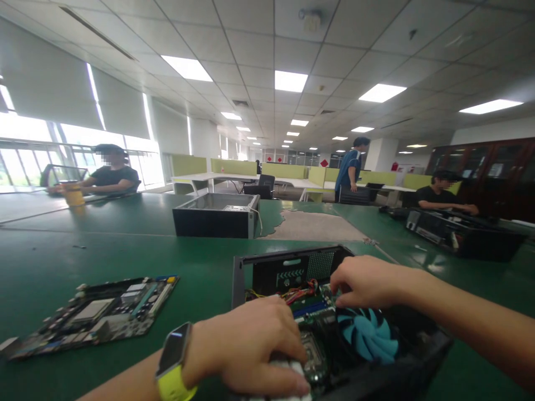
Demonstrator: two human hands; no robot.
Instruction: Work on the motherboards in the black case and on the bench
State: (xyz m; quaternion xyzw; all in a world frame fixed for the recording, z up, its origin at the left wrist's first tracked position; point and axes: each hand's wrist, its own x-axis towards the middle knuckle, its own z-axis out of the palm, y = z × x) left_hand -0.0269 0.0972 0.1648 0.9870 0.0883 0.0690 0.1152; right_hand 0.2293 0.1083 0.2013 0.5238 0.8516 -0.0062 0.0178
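Observation:
An open black computer case (301, 259) lies in front of me with a motherboard (314, 356) inside it. My left hand (259, 345), wearing a watch with a yellow strap, curls its fingers and thumb around the pale metal ports (288, 367) on the board's near-left edge. Over the case's far-right part, my right hand (359, 281) is closed, its bent fingers down at the board's far edge; their tips are partly hidden. Between the hands sits a fan with light-blue blades (368, 334). Red and yellow cables (298, 292) run along the far wall.
Another motherboard (100, 314) lies on the green table (200, 256) at left. Beyond stands an empty case shell (215, 220), beside a torn patch (317, 225) in the green covering. One co-worker (443, 192) sits behind another case (463, 234); others are at far left and standing behind.

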